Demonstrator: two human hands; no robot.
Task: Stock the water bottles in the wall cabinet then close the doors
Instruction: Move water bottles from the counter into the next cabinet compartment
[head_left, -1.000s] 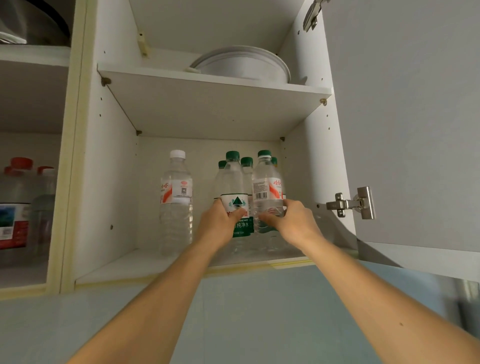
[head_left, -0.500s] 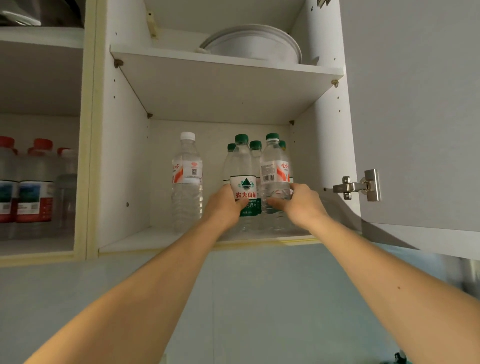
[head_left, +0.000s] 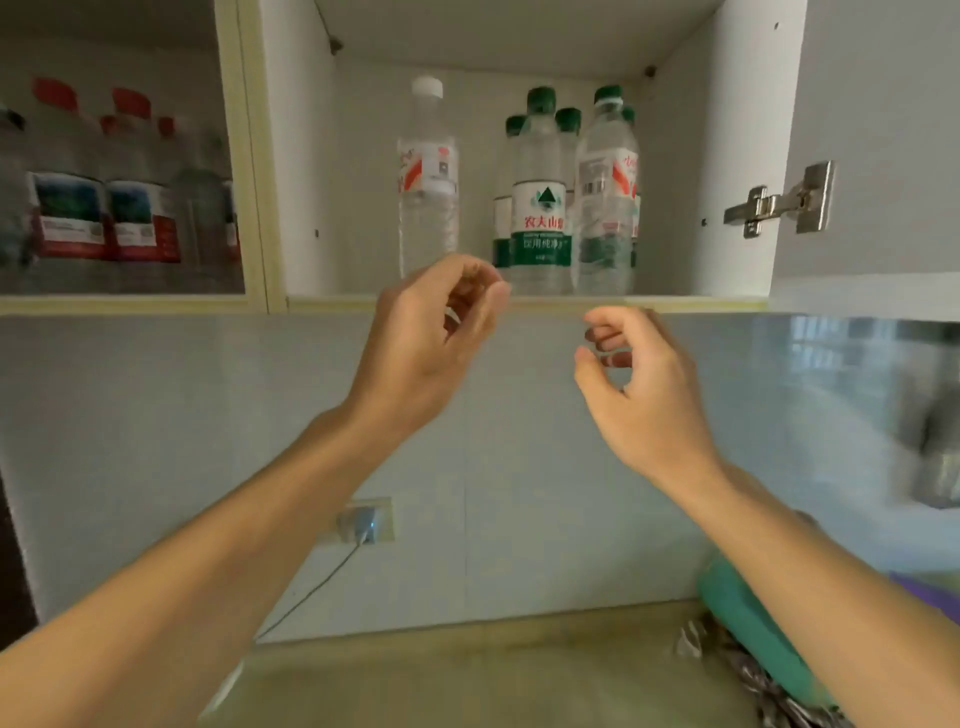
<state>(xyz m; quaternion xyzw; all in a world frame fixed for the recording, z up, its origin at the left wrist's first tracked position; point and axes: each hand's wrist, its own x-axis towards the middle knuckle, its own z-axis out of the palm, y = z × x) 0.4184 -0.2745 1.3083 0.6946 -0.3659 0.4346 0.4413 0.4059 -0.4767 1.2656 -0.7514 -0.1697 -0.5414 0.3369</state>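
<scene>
Your left hand (head_left: 431, 332) and right hand (head_left: 639, 384) hang below the front edge of the cabinet shelf (head_left: 649, 303), fingers loosely curled, holding nothing. The green-capped bottles (head_left: 543, 208) cluster at the shelf's right end, a white-capped bottle (head_left: 427, 182) apart to their left. Stocking looks finished here (if no bottles remain); next, reach for the open door (head_left: 883, 130) and swing it closed.
</scene>
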